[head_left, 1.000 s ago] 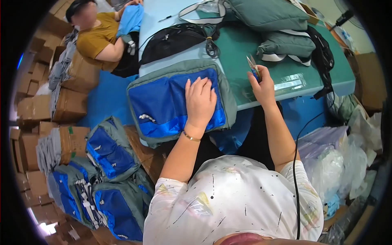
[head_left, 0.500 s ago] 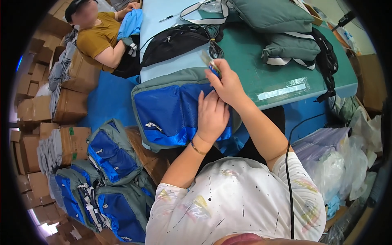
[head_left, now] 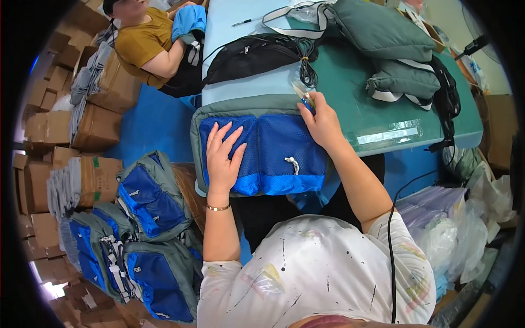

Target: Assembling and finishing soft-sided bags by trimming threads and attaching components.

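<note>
Bag (head_left: 287, 128), grey-green, two blue mesh pockets: lying pockets up at the near edge of the table (head_left: 355, 123), centre of view; clock bearings taken from it. Left hand (head_left: 223, 161): palm down on the left pocket, fingers spread and extended, gripping nothing. Right hand (head_left: 321, 119): at the bag's one-o'clock corner, fingers curled round blue-handled snips (head_left: 308, 104), blades toward eleven o'clock; contact with the bag cannot be told. White cord pull (head_left: 293, 164): on the right pocket, four o'clock. Black pouch (head_left: 246, 60): twelve o'clock, just beyond the bag. Coiled cable (head_left: 309, 71), tied: one o'clock. Two green bags (head_left: 383, 30), white straps: between one and two o'clock. Clear tape (head_left: 388, 135): three o'clock. Plastic wrap (head_left: 440, 240): four o'clock. Stacked bags (head_left: 158, 284), blue and grey-green: eight o'clock. Cartons (head_left: 117, 82): ten o'clock. Co-worker (head_left: 142, 46), mustard shirt, blue cloth (head_left: 188, 22) at the hands: between ten and eleven o'clock.
</note>
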A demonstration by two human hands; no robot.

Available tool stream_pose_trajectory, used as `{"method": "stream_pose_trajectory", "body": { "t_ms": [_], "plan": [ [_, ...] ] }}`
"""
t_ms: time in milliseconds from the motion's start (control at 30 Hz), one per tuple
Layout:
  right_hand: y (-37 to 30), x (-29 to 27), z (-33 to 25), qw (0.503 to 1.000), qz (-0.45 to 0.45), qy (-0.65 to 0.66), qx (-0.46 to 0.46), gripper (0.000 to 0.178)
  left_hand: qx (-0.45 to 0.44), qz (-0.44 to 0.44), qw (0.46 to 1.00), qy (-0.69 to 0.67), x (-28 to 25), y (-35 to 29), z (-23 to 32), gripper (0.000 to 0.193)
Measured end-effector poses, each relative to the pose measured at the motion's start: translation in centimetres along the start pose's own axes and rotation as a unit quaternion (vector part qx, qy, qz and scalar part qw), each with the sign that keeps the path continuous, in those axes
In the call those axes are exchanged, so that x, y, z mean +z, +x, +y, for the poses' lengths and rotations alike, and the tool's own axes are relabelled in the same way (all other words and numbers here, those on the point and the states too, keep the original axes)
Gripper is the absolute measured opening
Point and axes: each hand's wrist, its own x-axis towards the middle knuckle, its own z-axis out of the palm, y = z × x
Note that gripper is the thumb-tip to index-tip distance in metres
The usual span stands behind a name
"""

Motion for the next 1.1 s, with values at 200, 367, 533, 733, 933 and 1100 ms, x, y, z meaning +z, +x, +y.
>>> {"method": "stream_pose_trajectory", "body": {
  "t_ms": [200, 367, 533, 733, 933, 1100],
  "plan": [
    [0.6, -0.8, -4.3, 0.996, 0.009, -0.066, -0.056, 0.03, 0.026, 0.063, 0.997, 0.025, 1.2, -0.5, 0.2, 0.034],
    [-0.1, 2.6, -9.8, 0.951, -0.048, 0.306, -0.01, 0.027, 0.024, 0.092, 0.993, 0.064, 1.6, -0.8, 0.9, 0.032],
    [-1.3, 6.6, -4.5, 0.989, -0.044, 0.134, -0.042, 0.026, 0.068, 0.085, 0.987, 0.121, 0.5, -0.8, 1.5, 0.026],
    [-2.2, 5.8, -3.4, 0.966, -0.056, 0.249, 0.034, 0.029, 0.032, 0.041, 0.994, 0.1, -1.1, 2.7, 1.4, 0.018],
    [-3.0, 5.4, -3.1, 0.958, -0.064, 0.278, 0.04, 0.027, 0.123, -0.046, 0.971, 0.2, 0.0, 3.8, 1.2, 0.022],
    [-3.7, 5.0, -3.1, 0.957, -0.058, 0.282, 0.039, 0.026, 0.173, -0.04, 0.968, 0.179, 1.7, 3.0, -0.2, 0.02]
  ]
}}
